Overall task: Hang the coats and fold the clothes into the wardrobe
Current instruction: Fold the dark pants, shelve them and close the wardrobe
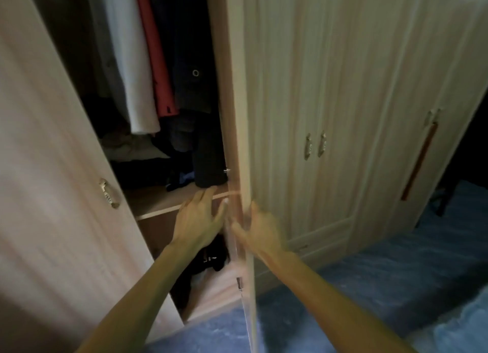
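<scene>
Two bare forearms rise from the bottom of the frame toward the open wardrobe (219,62) at centre. The left hand (200,215) is open and holds nothing, its straight fingers lying at the front edge of the shelf (158,203), just under a dark folded garment (210,162) that stands at the shelf's right end. The right hand (257,228) is at the edge of the right door (244,141), but blur smears it, so I cannot tell whether it grips the door or only touches it.

Hanging coats (132,75) fill the upper left of the frame above the shelf (white, red and dark ones side by side), so the hanging part looks well along. The step in hand seems to be settling folded clothes on the shelf. The next move probably calls for nudging the dark garment further in so that it clears the door's path, or for going to fetch another piece, since neither hand carries any clothing.

Much is hard to read. The wardrobe's depths are dark, and the heap left of the folded garment is a tangle whose pieces I cannot separate. The rail and hangers are cut off at the top. Black items in the lower compartment (208,260) are half hidden behind the left forearm.
</scene>
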The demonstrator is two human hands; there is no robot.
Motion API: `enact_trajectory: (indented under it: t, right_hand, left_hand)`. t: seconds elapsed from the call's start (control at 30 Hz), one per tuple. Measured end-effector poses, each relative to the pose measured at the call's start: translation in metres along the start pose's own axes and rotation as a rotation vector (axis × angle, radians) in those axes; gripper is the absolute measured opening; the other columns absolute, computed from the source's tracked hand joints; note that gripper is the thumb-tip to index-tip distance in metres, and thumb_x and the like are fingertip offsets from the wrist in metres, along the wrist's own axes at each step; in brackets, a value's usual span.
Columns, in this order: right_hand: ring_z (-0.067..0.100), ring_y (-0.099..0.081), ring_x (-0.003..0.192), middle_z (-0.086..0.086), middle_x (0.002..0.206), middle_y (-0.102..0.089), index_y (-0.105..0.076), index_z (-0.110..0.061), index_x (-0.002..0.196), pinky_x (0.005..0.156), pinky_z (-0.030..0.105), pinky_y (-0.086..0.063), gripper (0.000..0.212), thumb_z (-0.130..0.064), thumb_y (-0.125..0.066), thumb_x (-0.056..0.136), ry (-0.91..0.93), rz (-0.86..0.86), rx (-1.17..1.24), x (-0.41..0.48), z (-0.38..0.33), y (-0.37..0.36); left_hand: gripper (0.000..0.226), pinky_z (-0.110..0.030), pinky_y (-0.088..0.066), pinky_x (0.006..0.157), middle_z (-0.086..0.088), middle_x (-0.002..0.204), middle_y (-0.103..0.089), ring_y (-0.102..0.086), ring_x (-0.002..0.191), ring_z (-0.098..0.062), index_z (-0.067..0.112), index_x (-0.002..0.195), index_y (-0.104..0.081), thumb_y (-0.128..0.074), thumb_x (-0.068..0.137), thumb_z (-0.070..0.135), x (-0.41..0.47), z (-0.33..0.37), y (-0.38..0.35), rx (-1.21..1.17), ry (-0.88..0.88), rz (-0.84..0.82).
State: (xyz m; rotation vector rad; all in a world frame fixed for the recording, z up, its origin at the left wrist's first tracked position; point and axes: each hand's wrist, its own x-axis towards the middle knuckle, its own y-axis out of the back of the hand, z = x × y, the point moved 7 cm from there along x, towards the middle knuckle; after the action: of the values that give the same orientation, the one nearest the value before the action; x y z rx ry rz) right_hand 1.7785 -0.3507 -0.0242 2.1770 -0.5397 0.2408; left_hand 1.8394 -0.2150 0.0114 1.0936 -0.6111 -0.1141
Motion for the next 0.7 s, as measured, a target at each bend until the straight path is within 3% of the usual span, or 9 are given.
enact_trajectory:
  t: [0.07,0.13,0.27,0.37,0.47,0.7]
  right_hand:
    - [0.022,-0.065,0.077,0.005,0.09,-0.067,-0.056,-0.014,0.112,0.068,0.034,-0.054,0.052,-0.058,-0.051,0.084,0.097,0.002,-0.064,0.002,-0.023,-0.02]
    - [0.026,-0.065,0.078,0.009,0.094,-0.068,-0.055,-0.009,0.12,0.066,0.032,-0.052,0.058,-0.056,-0.05,0.085,0.207,-0.004,-0.08,0.008,-0.052,-0.041]
    - [0.018,-0.061,0.069,0.001,0.087,-0.064,-0.052,-0.018,0.105,0.062,0.032,-0.054,0.036,-0.05,-0.049,0.087,0.327,-0.065,-0.012,0.023,-0.101,-0.085]
    - [0.025,-0.062,0.094,0.007,0.114,-0.06,-0.045,-0.013,0.125,0.075,0.035,-0.052,0.047,-0.041,-0.053,0.088,0.393,-0.137,-0.015,0.031,-0.132,-0.112]
    - [0.029,-0.044,0.126,0.011,0.148,-0.034,-0.026,-0.011,0.144,0.097,0.039,-0.045,0.064,-0.04,-0.05,0.091,0.457,-0.18,-0.099,0.043,-0.161,-0.135]
    - [0.027,-0.012,0.144,0.013,0.158,-0.01,-0.007,-0.011,0.149,0.112,0.038,-0.027,0.076,-0.042,-0.047,0.092,0.442,-0.263,-0.171,0.091,-0.197,-0.203]
  left_hand:
    - [0.05,-0.037,-0.046,0.089,-0.008,0.127,-0.058,-0.057,0.109,-0.029,0.019,0.13,-0.05,-0.037,0.094,0.05,-0.002,-0.017,0.012,0.044,0.041,0.041]
    - [0.048,-0.037,-0.05,0.082,-0.007,0.118,-0.061,-0.061,0.098,-0.028,0.019,0.123,-0.054,-0.032,0.091,0.048,-0.006,-0.036,0.027,0.058,0.083,0.085]
    - [0.042,-0.039,-0.054,0.081,-0.006,0.119,-0.062,-0.064,0.095,-0.026,0.019,0.125,-0.053,-0.033,0.095,0.041,-0.023,-0.094,0.061,0.089,0.235,0.187]
    - [0.04,-0.036,-0.051,0.087,-0.003,0.129,-0.058,-0.062,0.104,-0.023,0.021,0.131,-0.048,-0.035,0.099,0.041,-0.033,-0.137,0.078,0.135,0.331,0.199]
    - [0.039,-0.032,-0.049,0.088,-0.002,0.127,-0.059,-0.062,0.105,-0.019,0.022,0.132,-0.047,-0.037,0.099,0.04,-0.035,-0.167,0.088,0.154,0.362,0.2]
    - [0.034,-0.036,-0.05,0.083,-0.008,0.115,-0.064,-0.064,0.095,-0.026,0.016,0.124,-0.053,-0.041,0.098,0.035,-0.008,-0.238,0.094,0.135,0.351,0.213]
